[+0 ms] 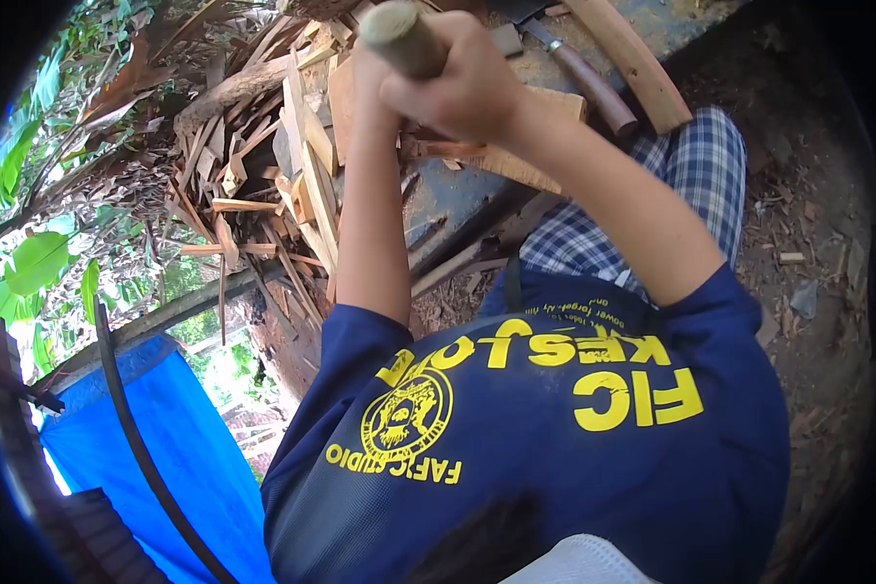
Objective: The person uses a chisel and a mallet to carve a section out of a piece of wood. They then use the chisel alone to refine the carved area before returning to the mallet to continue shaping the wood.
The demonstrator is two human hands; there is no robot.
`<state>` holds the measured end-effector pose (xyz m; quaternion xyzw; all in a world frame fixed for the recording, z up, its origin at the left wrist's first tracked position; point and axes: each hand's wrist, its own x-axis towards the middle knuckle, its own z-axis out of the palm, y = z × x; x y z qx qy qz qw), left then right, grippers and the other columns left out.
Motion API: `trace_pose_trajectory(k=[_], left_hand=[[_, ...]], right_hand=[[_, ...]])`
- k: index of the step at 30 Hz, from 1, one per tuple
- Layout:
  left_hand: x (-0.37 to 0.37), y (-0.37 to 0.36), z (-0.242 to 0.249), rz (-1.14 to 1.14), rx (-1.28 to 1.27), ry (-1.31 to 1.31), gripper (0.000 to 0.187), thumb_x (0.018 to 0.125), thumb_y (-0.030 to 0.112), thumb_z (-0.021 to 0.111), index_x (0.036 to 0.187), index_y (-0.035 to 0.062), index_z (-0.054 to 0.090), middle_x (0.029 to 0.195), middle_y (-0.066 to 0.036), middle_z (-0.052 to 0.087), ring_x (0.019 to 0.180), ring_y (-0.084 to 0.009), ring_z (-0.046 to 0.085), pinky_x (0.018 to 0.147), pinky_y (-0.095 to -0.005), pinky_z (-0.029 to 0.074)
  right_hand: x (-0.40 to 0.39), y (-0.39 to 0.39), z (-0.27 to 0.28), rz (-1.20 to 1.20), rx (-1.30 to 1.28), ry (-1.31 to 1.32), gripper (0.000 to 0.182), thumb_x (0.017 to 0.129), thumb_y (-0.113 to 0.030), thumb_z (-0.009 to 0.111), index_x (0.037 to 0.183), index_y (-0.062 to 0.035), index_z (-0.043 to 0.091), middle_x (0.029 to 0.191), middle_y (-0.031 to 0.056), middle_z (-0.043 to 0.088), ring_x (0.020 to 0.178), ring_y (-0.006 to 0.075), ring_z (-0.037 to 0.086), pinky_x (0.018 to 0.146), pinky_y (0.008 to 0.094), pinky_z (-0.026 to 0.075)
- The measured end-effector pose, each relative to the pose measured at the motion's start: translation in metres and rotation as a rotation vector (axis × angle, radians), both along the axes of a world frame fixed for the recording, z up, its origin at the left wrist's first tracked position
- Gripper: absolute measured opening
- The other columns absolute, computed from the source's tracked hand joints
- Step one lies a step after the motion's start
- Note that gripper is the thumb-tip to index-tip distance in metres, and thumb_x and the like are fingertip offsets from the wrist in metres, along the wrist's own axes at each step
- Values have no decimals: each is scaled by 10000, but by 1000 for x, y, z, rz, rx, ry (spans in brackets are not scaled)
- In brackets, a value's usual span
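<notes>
A thick, round wooden handle (pixel 399 41) points up toward the camera, its pale end in view at the top. My right hand (pixel 472 83) is closed around it, fingers wrapped over its side. Against the handle's other side is my left hand (pixel 368 78), closed on it too and partly hidden behind it. Whatever is at the handle's far end is out of sight. Just below my hands lies a pale wooden block (pixel 535 165).
Split wood pieces (pixel 307 161) are heaped at the left. A knife with a brown handle (pixel 594 88) lies beside a curved wooden piece (pixel 638 63) at the upper right. A blue tarp (pixel 165 438) hangs at the lower left, near a dark pole (pixel 131 428).
</notes>
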<state>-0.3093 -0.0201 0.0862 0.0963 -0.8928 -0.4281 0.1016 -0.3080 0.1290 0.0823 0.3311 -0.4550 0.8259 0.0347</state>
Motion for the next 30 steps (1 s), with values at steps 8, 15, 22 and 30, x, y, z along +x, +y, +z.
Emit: trace_pose_trajectory(k=[8, 15, 22, 30], left_hand=[[-10, 2, 4, 16, -12, 22, 178, 825, 154, 706, 739, 8, 651, 712, -16, 655, 672, -107, 624, 651, -292, 517], [-10, 3, 2, -8, -14, 2, 178, 822, 167, 714, 754, 10, 665, 717, -17, 664, 673, -109, 627, 640, -293, 515], [-6, 3, 4, -8, -14, 4, 182, 819, 180, 723, 768, 11, 678, 721, -18, 674, 674, -110, 631, 629, -295, 514], [-10, 0, 0, -8, -14, 18, 188, 816, 194, 733, 785, 13, 694, 726, -19, 685, 675, -112, 635, 616, -296, 512]], right_hand=[[-31, 11, 60, 68, -4, 22, 125, 759, -123, 691, 804, -14, 648, 678, 41, 642, 592, 118, 612, 555, 285, 488], [-7, -13, 7, -160, -157, 10, 153, 743, -159, 707, 821, -29, 684, 681, 76, 670, 618, 174, 648, 614, 334, 520], [-12, 10, 31, 87, 72, -44, 149, 756, -135, 692, 825, -10, 651, 723, 49, 665, 683, 110, 630, 653, 301, 506], [1, 13, 28, -120, -32, -92, 115, 748, -122, 686, 791, -26, 639, 691, 52, 647, 623, 121, 621, 587, 316, 501]])
